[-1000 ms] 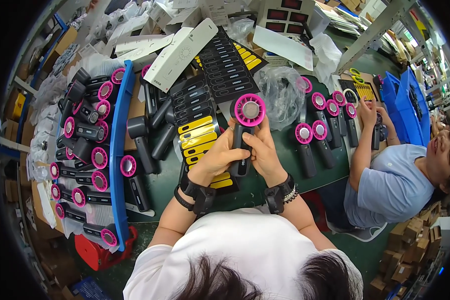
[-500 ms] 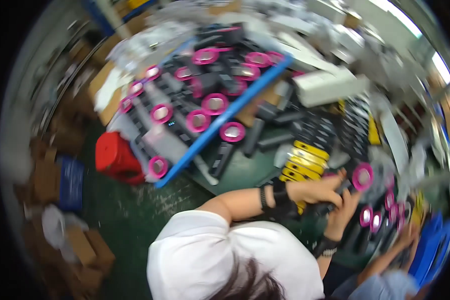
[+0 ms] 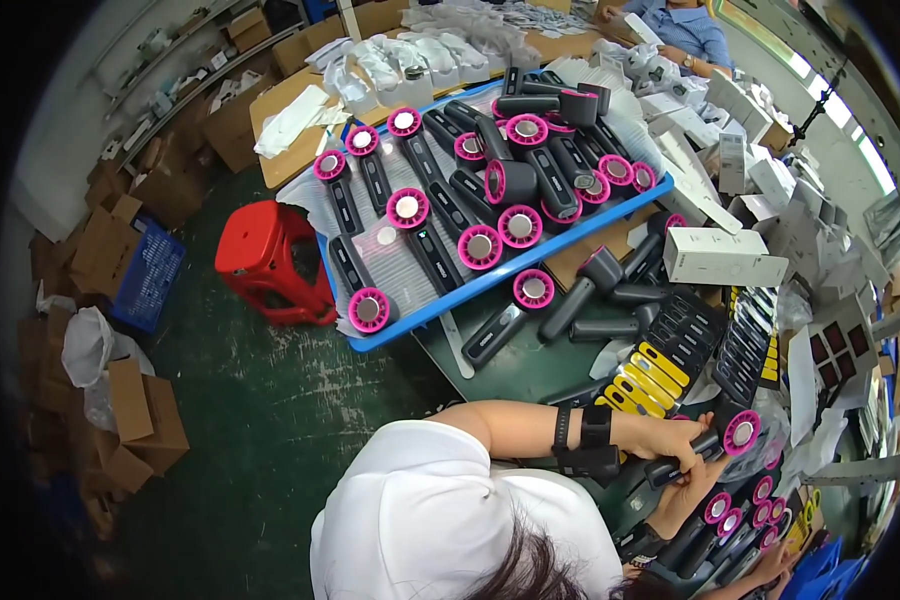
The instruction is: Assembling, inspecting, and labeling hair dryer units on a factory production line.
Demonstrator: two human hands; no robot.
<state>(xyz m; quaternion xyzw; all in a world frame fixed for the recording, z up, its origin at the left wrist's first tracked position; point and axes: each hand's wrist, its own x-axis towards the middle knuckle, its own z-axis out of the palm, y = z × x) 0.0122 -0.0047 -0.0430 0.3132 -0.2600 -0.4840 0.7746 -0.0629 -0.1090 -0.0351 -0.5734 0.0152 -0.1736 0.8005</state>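
Observation:
Both hands meet at a dark grey hair dryer (image 3: 670,468) at the lower right. My left hand (image 3: 670,440) curls over its handle from above, below a black wristband. From beneath, my right hand (image 3: 682,495) wraps the same handle. A pink-ringed dryer head (image 3: 742,433) shows just beyond the fingers; my hands partly hide where it joins the handle. Beside them lie sheets of yellow and black stickers (image 3: 650,380). Several more pink-ringed hair dryers (image 3: 722,515) lie close to my right wrist.
A blue-rimmed tray (image 3: 510,268) full of hair dryers spans the table's far side. Nearby are a white box (image 3: 720,255), a red stool (image 3: 270,250) and cartons (image 3: 145,410). Another person's hand (image 3: 770,568) is at lower right; a person in blue (image 3: 685,35) sits far off.
The view has swung and sharpened from a blur, so the tray and stool appear shifted right. Both hands stay on the hair dryer.

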